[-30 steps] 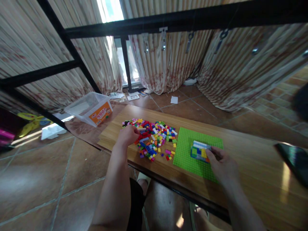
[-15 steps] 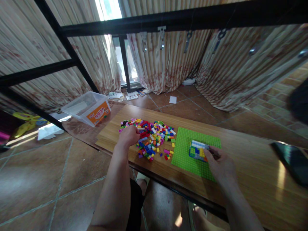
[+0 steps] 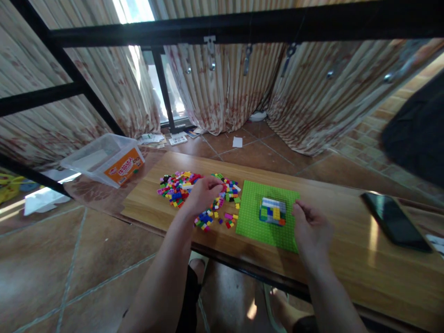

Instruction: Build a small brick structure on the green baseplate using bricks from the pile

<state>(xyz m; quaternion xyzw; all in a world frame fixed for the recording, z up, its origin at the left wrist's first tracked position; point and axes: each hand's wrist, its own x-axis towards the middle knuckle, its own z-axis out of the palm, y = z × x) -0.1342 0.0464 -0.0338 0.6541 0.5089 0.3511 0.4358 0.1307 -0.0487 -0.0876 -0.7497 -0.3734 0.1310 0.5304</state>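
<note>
Striped curtains (image 3: pixel 222 92) | tiled floor (image 3: pixel 114 236) | wooden tabletop (image 3: pixel 350 231): loose bricks (image 3: pixel 175 187), green baseplate (image 3: pixel 249 210)

1. Bright green, this baseplate (image 3: pixel 248 217)!
2. On it, the build (image 3: pixel 274 212): white, yellow, blue, orange!
3. Toward the table's (image 3: pixel 147 199) left end, bricks (image 3: pixel 175 187): red, pink, blue, yellow!
4. Phone (image 3: pixel 393 219), black!
5. And the curtain (image 3: pixel 222 92), striped, reddish blotches!

"What do we see behind the wooden counter (image 3: pixel 347 208)?"
"We see striped, red-patterned curtains (image 3: pixel 222 97), with a bright window (image 3: pixel 152 77) between them."
"And around us?"
"Brown floor tiles (image 3: pixel 45 259) with pale joints, and a black frame (image 3: pixel 243 30) crossing ahead."
</note>
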